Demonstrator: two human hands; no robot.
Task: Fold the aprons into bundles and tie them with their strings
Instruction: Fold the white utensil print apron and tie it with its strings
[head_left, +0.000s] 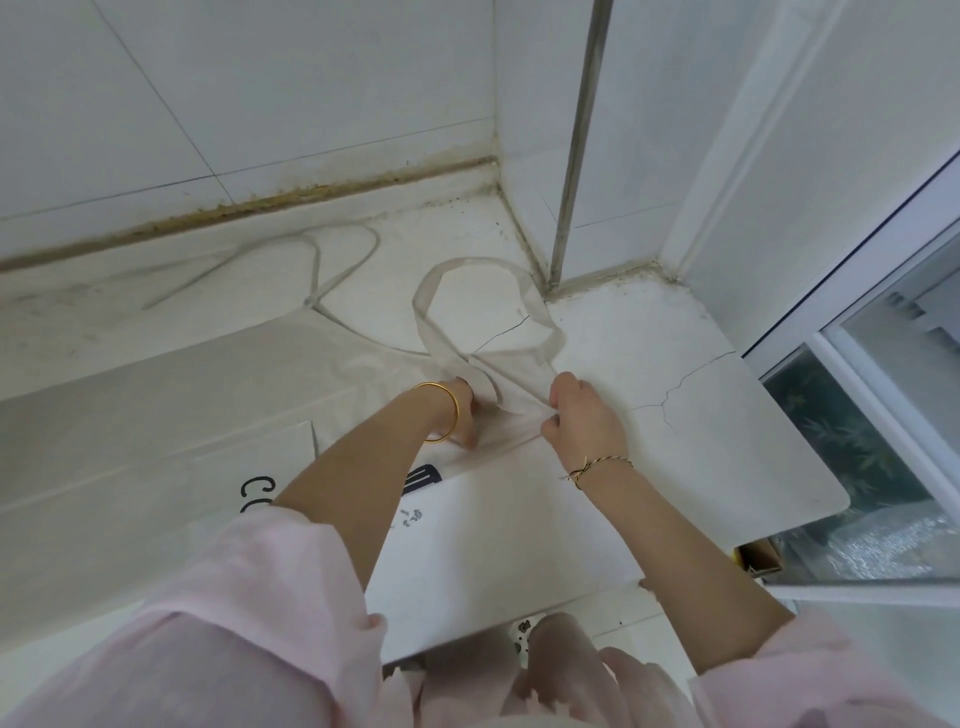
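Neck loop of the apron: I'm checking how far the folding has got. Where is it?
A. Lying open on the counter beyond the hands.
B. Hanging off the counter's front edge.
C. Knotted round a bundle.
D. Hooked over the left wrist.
A: the neck loop lies in an open ring on the counter, beyond the left hand and the right hand pinching the apron.

The bare tabletop (675, 364) on the right side is free to reach across. At the back the tiled wall (260, 104) blocks the way. 1 metal pipe (578, 145) stands in the corner. The window frame (852, 280) closes the right. A loop (425, 299) and strings (316, 270) lie flat ahead.
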